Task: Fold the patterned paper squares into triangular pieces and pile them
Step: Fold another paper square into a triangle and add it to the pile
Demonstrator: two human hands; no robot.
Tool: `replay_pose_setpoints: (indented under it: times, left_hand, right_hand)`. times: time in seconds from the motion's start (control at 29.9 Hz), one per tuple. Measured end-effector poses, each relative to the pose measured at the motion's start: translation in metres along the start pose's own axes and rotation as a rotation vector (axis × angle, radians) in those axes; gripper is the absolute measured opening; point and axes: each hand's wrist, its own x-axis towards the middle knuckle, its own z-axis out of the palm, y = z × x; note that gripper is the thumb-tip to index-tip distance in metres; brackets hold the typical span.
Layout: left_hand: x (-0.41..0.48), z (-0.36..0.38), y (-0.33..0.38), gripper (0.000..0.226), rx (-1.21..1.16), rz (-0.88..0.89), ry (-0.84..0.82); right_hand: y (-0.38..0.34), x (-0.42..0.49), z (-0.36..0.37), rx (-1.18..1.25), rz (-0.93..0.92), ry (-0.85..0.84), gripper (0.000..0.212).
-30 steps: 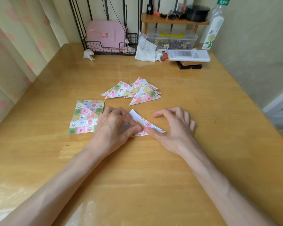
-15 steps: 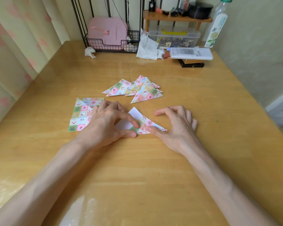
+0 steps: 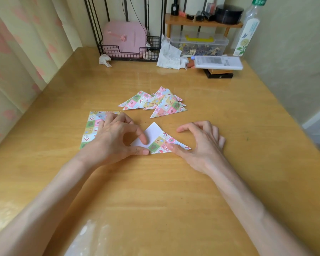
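Paper (image 3: 160,143): lying flat on the worktop (image 3: 155,191) between the two hands, showing as a triangle with its point facing away, white on the left half and patterned on the right.
Left hand (image 3: 116,139): curling over the paper's left part; the grip is pinching the paper, index tip pressing down on the white face and thumb tip sitting at the near edge, by the middle crease.
Right hand (image 3: 201,143): grip staying spread and loose, thumb pressing the paper's right corner flat, the other fingers arching above the worktop, clear of the paper.
Pile (image 3: 159,102): folded triangles overlapping just beyond the paper, apart from it.
Squares (image 3: 91,126): lying flat at the left, partly hiding under the left hand.
Far edge: a wire basket (image 3: 129,52) holding a pink case (image 3: 124,36), a tissue (image 3: 169,56), a clear box (image 3: 199,45) and a bottle (image 3: 248,32) standing along the wall.
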Motion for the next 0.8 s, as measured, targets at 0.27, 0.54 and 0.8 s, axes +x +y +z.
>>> replay_pose_setpoints:
  times: [0.27,0.54,0.8]
  left_hand:
    - [-0.002,0.009,0.001,0.01,-0.106,0.098,0.004]
    - [-0.001,0.008,-0.005,0.015,-0.134,0.105,-0.073]
    - [-0.002,0.005,-0.005,0.016,-0.192,0.101,-0.123]
  right_hand:
    - [-0.011,-0.003,0.001,0.033,-0.191,0.089,0.013]
    - [-0.029,-0.012,0.017,0.129,-0.183,0.085,0.031]
    - [-0.037,-0.005,0.012,0.022,-0.081,-0.069,0.038]
